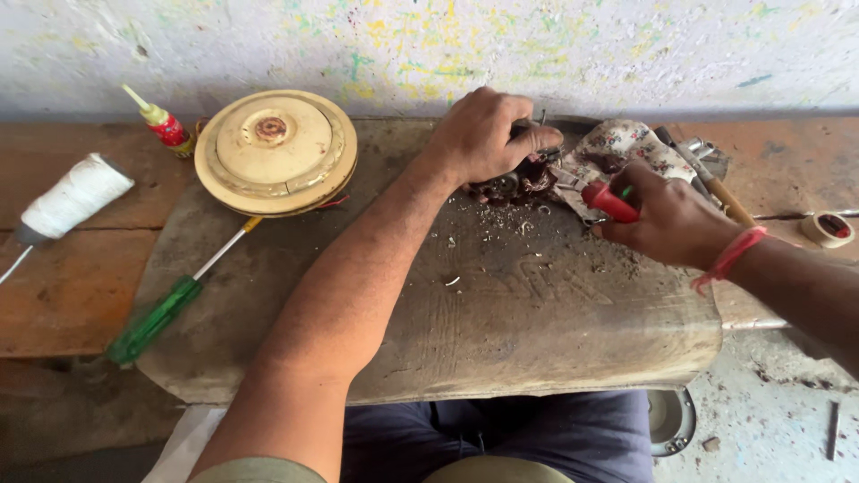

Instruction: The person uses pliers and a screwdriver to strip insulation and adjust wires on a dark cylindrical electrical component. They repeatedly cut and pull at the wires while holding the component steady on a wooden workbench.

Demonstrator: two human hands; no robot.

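Under left hand point(488, 134), dark motor part point(514, 186).

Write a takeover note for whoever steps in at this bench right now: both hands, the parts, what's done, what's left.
Left hand: clamped over the dark wound part on the board.
Right hand: grips the red-handled pliers, tips at that part.
Cream round cover lies off, by the green screwdriver.
Done: cover removed, shavings scattered.
Left: work on the part seems unfinished; cover not refitted.

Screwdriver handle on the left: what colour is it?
Translucent green, with a small yellow collar where the screwdriver meets its metal shaft; the head view shows it.
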